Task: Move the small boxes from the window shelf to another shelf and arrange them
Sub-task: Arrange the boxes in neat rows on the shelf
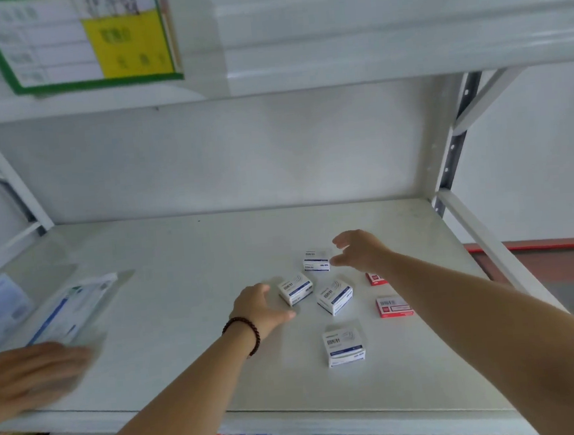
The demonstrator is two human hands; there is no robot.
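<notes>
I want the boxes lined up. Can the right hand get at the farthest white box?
Probably yes: the right hand is open right beside the farthest white box, with nothing between them.

four small cardboard boxes are white with dark blue print. two flat boxes are red with white labels. the metal shelf is pale grey-white.

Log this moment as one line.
left hand open by white boxes | right hand open | red boxes on shelf

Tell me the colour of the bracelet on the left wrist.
Dark brown, nearly black beads; the bracelet shows in the head view.
</notes>
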